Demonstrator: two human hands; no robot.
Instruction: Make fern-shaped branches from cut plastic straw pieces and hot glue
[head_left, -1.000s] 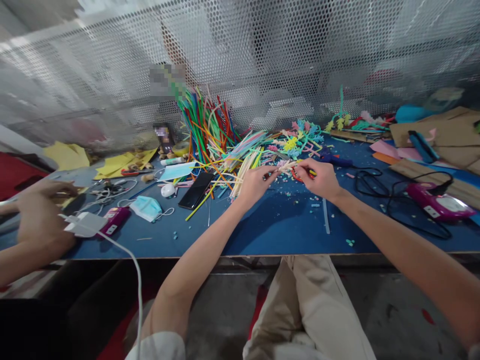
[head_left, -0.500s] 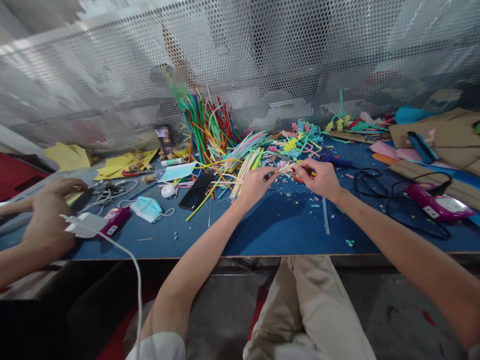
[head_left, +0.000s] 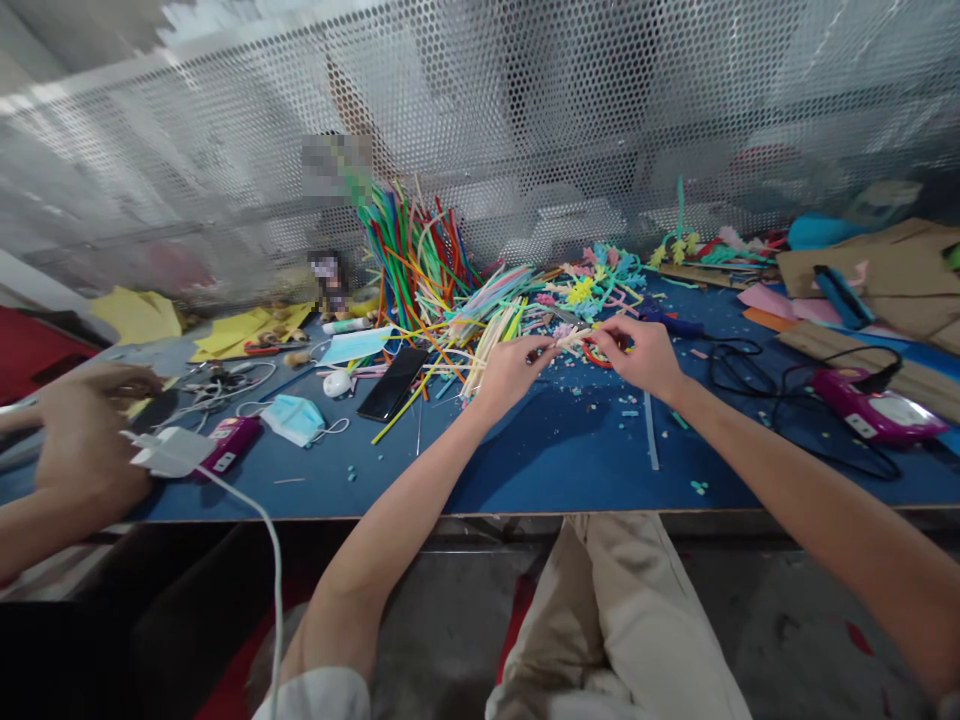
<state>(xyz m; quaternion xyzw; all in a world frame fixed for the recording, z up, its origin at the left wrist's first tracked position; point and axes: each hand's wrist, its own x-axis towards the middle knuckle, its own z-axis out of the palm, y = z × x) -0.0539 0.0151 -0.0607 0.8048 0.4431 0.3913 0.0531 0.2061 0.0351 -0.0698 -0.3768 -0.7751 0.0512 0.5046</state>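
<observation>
Two hands [head_left: 516, 372] [head_left: 643, 354] on one cream-coloured piece [head_left: 573, 338]

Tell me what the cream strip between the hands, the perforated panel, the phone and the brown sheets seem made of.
Cream strip: perhaps fuzzy chenille, matt and pale; too small to be sure.
Perforated panel: probably bare metal, with a dull grey sheen around its rows of holes.
Phone: likely a glass front, black, smooth and glossy.
Brown sheets: seemingly cardboard, matt, flat and plain brown.
</observation>
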